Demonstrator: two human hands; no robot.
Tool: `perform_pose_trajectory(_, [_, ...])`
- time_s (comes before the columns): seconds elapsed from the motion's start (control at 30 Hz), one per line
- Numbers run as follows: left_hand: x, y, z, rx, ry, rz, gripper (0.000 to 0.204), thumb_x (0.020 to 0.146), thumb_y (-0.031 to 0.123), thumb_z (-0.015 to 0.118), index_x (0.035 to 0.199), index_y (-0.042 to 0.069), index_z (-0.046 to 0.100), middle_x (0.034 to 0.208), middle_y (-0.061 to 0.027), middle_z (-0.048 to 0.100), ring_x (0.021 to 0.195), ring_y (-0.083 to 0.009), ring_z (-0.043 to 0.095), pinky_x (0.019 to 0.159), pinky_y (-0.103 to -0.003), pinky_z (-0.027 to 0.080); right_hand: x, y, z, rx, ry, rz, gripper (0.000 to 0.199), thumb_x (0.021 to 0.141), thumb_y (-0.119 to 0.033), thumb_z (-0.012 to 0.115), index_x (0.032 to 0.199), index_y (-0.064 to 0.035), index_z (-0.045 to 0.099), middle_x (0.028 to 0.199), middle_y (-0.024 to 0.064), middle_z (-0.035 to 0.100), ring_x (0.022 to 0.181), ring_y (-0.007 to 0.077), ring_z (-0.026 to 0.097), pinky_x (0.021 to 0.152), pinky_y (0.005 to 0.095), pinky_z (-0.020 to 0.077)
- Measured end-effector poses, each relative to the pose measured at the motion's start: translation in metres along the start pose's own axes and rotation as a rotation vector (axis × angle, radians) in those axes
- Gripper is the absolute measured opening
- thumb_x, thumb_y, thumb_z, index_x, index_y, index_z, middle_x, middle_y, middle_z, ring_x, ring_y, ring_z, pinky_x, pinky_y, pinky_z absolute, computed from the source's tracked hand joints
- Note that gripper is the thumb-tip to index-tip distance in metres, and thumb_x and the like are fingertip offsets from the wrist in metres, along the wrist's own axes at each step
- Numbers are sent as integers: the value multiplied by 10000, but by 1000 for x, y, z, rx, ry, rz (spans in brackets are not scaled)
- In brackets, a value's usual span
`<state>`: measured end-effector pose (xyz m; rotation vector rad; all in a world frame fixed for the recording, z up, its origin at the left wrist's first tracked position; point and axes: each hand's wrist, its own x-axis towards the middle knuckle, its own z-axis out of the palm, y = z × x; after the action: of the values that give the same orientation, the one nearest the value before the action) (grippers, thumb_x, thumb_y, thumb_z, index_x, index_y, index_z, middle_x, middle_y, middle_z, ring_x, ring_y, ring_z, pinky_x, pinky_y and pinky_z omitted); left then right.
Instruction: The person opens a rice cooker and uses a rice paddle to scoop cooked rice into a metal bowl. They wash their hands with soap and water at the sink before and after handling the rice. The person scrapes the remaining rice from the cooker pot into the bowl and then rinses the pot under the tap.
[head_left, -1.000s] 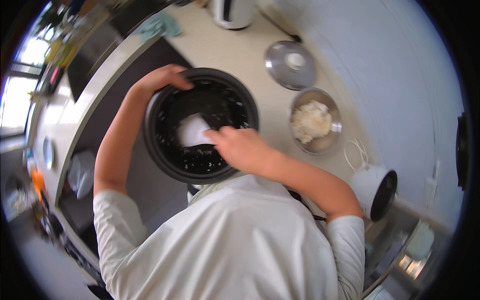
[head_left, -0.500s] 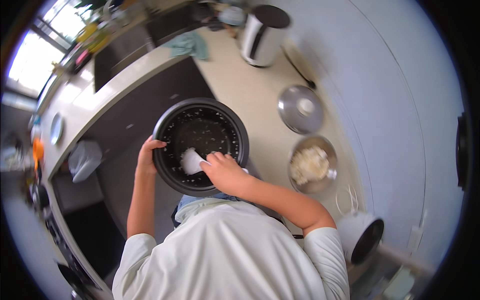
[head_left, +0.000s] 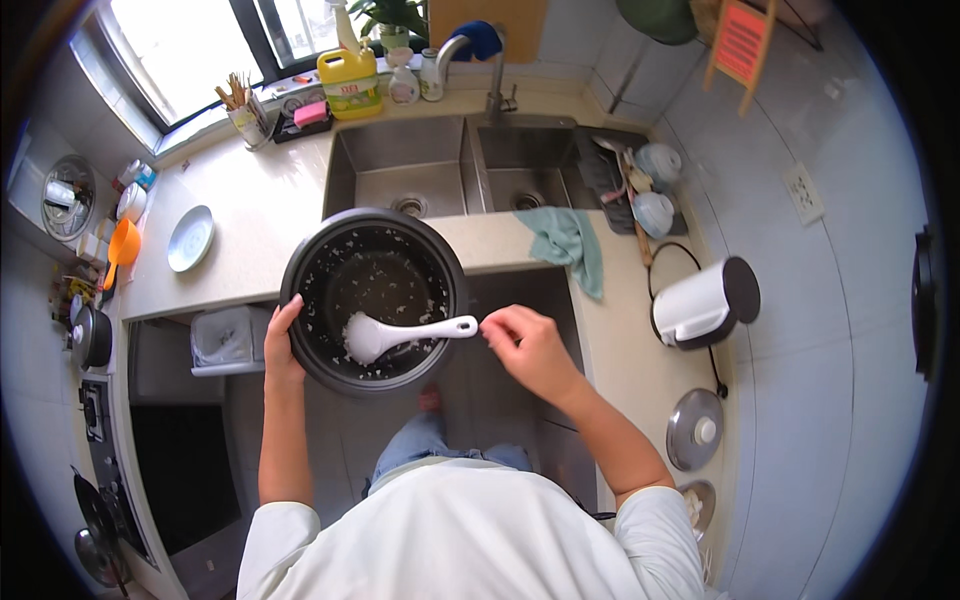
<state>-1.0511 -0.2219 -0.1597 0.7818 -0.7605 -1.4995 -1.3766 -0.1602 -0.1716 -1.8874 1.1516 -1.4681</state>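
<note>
A dark inner pot of a rice cooker, with rice grains stuck to its inside, is held up in front of me. My left hand grips its left wall, the thumb over the rim. Inside rests a white rice paddle with rice on its blade; its handle crosses the pot's right rim. Just beyond the handle's end is my right hand, its fingers loosely curled, a little apart and holding nothing.
A double sink lies ahead, with a teal cloth on the counter edge. At right are a white kettle, a metal lid and a bowl of rice. A pale plate sits at left.
I have turned left toward the sink, carrying the pot along. My right hand has let go of the paddle and moved right, out of the pot; the paddle stays inside.
</note>
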Motion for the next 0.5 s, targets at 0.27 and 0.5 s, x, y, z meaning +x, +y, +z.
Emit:
perform_pose_trajectory(0.27, [4, -23, -25, -66, -174, 99, 373, 923, 259, 430, 1162, -19, 500, 1114, -131, 580, 987, -204, 578, 866, -315, 466, -6, 55, -31, 8, 298, 198, 210, 825, -175, 602, 731, 11, 574, 587, 21, 565, 545, 56, 498, 501, 229, 409])
perform_pose_trajectory(0.5, [5, -2, -18, -123, -245, -6, 404, 911, 294, 443, 1197, 14, 496, 1146, -113, 572, 1021, -216, 566, 907, -342, 445, 91, 76, -72, 2, 562, 329, 175, 813, -144, 588, 803, 27, 621, 665, 80, 631, 577, 125, 609, 539, 261, 474])
